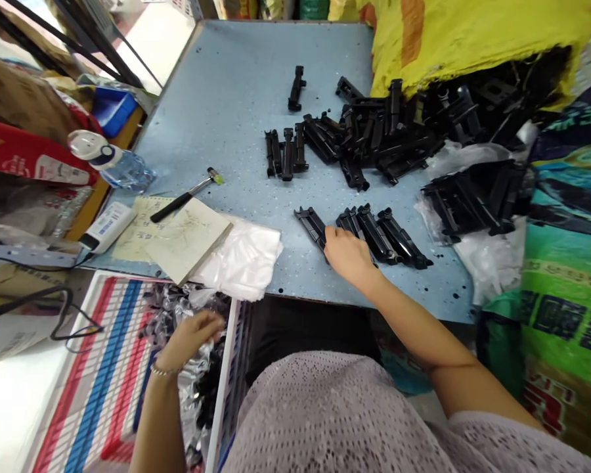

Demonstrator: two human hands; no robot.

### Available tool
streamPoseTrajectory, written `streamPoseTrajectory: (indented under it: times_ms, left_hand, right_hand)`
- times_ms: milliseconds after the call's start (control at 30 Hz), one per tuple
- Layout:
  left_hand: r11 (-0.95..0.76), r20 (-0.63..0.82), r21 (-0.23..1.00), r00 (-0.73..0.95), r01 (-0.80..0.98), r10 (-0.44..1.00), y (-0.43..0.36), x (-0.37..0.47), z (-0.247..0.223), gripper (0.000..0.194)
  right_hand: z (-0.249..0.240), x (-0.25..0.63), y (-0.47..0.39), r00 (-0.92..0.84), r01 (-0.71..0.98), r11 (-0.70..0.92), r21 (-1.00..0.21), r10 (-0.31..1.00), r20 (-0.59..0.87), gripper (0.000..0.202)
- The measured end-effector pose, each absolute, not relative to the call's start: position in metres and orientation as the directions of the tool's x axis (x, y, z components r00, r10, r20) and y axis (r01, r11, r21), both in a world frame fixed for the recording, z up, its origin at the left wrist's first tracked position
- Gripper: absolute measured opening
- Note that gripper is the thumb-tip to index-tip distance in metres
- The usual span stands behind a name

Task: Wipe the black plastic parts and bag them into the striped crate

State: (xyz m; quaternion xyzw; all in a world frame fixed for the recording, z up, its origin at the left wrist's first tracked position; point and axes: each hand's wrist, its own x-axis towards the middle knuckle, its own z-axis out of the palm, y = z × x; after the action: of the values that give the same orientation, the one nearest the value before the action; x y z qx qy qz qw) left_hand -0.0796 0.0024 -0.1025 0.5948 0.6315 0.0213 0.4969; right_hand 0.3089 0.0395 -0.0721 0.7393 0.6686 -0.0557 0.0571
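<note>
My right hand (352,257) lies at the near edge of the table, its fingers closed around the lower end of a black plastic part (311,223). Just right of that part, a row of similar black parts (374,233) lies slanted, partly hidden by the hand. My left hand (194,336) hangs over a plastic basket (226,368), fingers loosely curled together and nothing visible in them. Below it, the basket holds several black parts in clear bags (197,387). A stack of thin white plastic bags (249,259) sits at the table edge, between the two hands.
A heap of black parts (369,131) spills from a yellow sack (473,39). Bagged parts (473,197) lie at the right. A small hammer (182,198), paper pads (192,236), a white box-like device (109,226) and a water bottle (121,167) occupy the left side.
</note>
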Motion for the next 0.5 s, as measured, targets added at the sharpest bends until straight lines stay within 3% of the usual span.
streamPoseTrajectory:
  times_ms: [67,133,200,267,333,400,500]
  left_hand:
    - [0.048,-0.326,0.696,0.255,0.716,0.910,0.029,-0.038,-0.088,0.034]
    - [-0.210,-0.003,0.631,0.274,0.747,0.962,0.050,0.011,-0.086,0.031]
    - [-0.290,0.124,0.531,0.266,0.796,0.956,0.065,0.049,-0.094,0.025]
    - [-0.271,0.139,0.544,0.233,0.794,0.962,0.073,0.062,-0.108,0.017]
    - [-0.177,0.100,0.667,0.149,0.723,0.984,0.078,0.054,-0.118,0.011]
    - [-0.067,0.035,0.795,0.065,0.603,0.997,0.081,0.037,-0.123,0.015]
    - [0.057,-0.065,0.909,0.005,0.412,0.998,0.081,0.022,-0.121,0.024]
  right_hand:
    - [-0.073,0.308,0.041,0.080,0.993,-0.094,-0.069,0.980,-0.183,0.033]
    - [-0.075,0.313,0.041,0.073,0.973,-0.115,-0.201,0.976,-0.203,0.033]
    - [-0.080,0.322,0.037,0.077,0.887,-0.165,-0.431,0.973,-0.216,0.032]
    - [-0.087,0.329,0.031,0.060,0.643,-0.225,-0.733,0.968,-0.244,0.034]
    - [-0.095,0.327,0.025,0.001,0.237,-0.290,-0.927,0.955,-0.298,0.036]
    - [-0.100,0.315,0.024,-0.117,-0.146,-0.364,-0.920,0.930,-0.350,0.037]
    - [-0.099,0.280,0.035,-0.327,-0.428,-0.466,-0.775,0.879,-0.348,0.036]
